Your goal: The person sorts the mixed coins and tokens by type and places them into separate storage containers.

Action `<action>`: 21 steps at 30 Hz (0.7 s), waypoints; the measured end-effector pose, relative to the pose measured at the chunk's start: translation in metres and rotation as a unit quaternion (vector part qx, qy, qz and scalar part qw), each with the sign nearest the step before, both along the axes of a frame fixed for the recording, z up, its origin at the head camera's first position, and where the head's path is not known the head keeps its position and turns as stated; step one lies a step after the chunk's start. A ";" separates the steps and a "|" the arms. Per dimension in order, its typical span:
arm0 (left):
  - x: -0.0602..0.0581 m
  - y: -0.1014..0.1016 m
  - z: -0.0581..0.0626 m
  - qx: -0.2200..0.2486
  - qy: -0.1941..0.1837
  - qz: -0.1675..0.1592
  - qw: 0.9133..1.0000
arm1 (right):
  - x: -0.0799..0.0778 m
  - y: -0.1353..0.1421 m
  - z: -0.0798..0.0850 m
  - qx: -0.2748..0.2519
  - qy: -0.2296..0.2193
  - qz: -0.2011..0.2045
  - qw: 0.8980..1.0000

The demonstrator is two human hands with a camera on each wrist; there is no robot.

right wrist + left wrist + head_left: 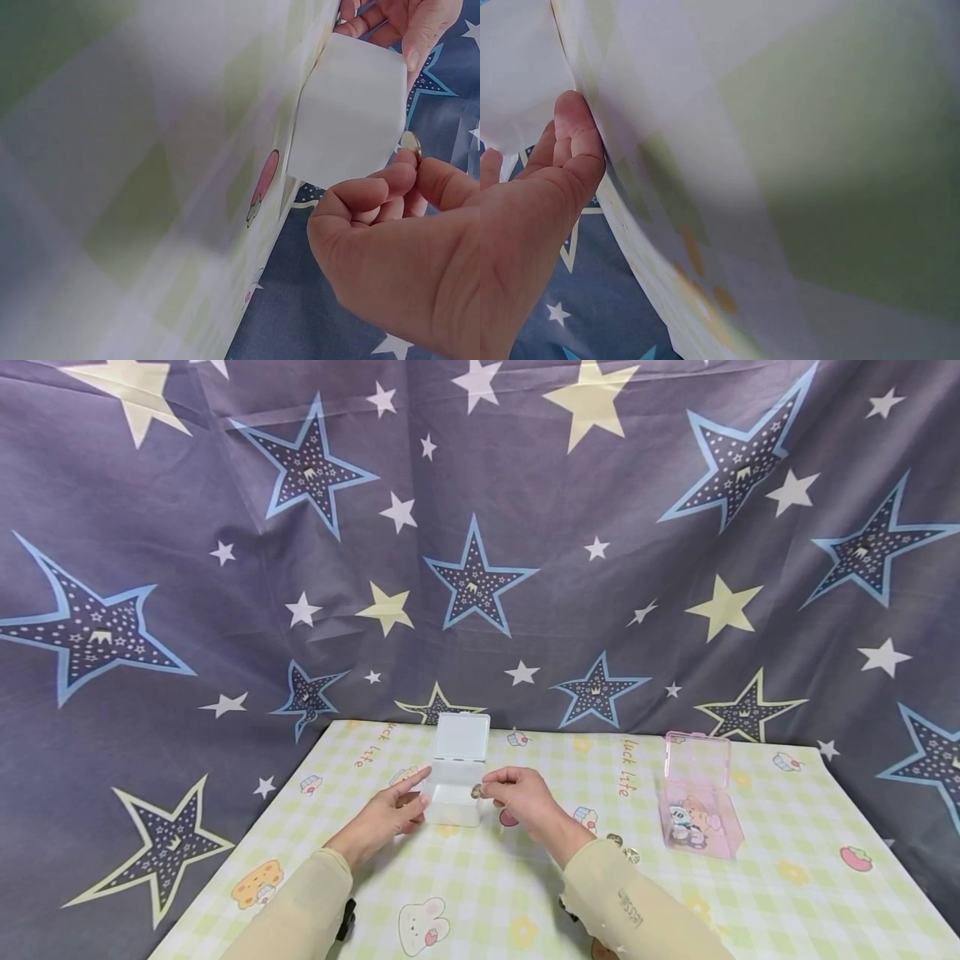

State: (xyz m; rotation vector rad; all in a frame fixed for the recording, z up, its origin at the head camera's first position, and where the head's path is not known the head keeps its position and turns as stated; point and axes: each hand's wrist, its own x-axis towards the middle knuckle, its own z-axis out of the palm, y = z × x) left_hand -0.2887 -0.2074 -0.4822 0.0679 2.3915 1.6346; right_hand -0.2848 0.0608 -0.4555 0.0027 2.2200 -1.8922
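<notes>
A small white box stands with its lid raised. At its left side, my left hand rests against it with fingers mostly straight, the thumb close to the rim. Across from it, my right hand pinches a coin between thumb and forefinger, held at the box's right rim. The other fingers of that hand are curled in. In the left wrist view, the fingers lie beside the white box wall.
More coins lie by my right forearm, partly hidden by the sleeve. Farther right stands a pink clear box, lid up, with small printed pieces inside. A checked cloth covers the table; a star-patterned curtain hangs behind.
</notes>
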 end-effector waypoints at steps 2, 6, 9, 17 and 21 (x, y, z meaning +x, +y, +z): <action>0.000 0.000 0.000 0.002 -0.001 -0.001 1.000 | 0.000 0.000 -0.001 -0.003 0.001 0.002 1.000; 0.000 0.000 0.000 0.003 -0.001 -0.005 1.000 | -0.001 0.000 -0.002 -0.014 -0.003 0.002 1.000; 0.001 0.000 0.000 0.004 0.002 -0.007 1.000 | -0.002 -0.001 -0.003 -0.018 -0.005 -0.003 1.000; 0.001 -0.001 0.001 0.006 -0.001 -0.004 1.000 | 0.001 -0.002 -0.001 -0.015 -0.007 -0.006 1.000; 0.002 0.000 0.001 0.005 -0.001 -0.004 1.000 | 0.003 0.002 0.000 -0.005 0.003 -0.002 1.000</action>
